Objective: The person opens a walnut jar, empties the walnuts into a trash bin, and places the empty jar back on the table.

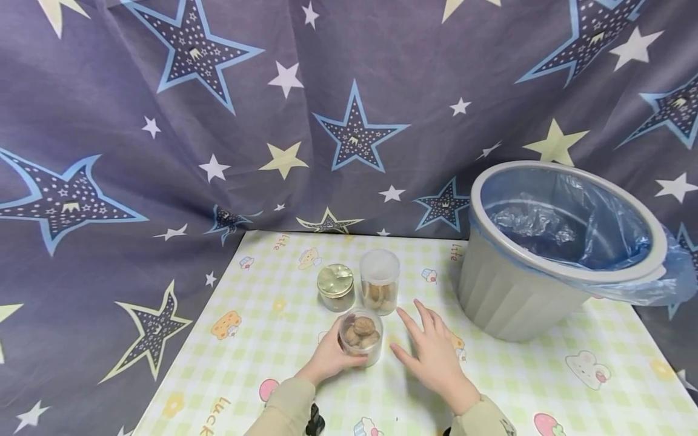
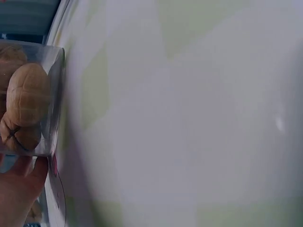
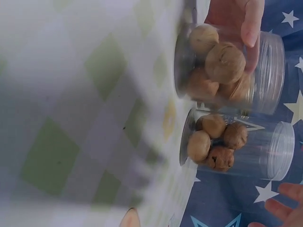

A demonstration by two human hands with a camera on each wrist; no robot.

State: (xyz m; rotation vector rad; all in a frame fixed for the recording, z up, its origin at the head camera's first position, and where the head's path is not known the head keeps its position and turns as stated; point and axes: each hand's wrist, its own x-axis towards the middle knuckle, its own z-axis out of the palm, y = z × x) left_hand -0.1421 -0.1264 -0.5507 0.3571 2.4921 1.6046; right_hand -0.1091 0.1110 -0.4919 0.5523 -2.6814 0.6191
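Observation:
My left hand grips a clear plastic jar from its left side, with the thumb across the near side. Walnuts show inside that jar; they also appear in the left wrist view, where the jar stands at the left edge. To the right of it, my right hand hovers with spread fingers and holds nothing. Just behind the gripped jar stands a taller clear jar with a whitish top and walnuts low inside. A shorter jar with a gold lid is left of that one.
A grey bin lined with a blue plastic bag stands at the back right of the table. The tabletop has a green-and-white checked cover with cartoon prints. Behind it hangs a dark curtain with stars.

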